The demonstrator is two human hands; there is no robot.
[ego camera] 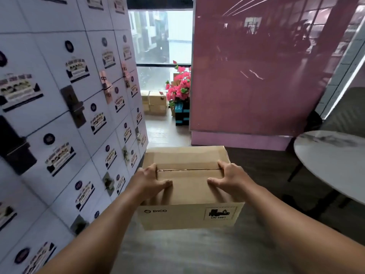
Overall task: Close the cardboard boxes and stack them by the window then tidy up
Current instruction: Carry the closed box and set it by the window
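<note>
Box: a closed cardboard box [189,186] held up between both hands, above the floor, its top flaps meeting in a seam.
Left hand [153,179]: grasping the box's left end, thumb on the lid, fingers curled over the edge.
Right hand [230,177]: grasping the right end the same way.
Ahead of the hands: stacked boxes [156,102] by the window [161,36], pink flowers [179,86] beside them.
Left of the hands: lockers [59,95].
Right of the hands: a round table [331,161].
</note>
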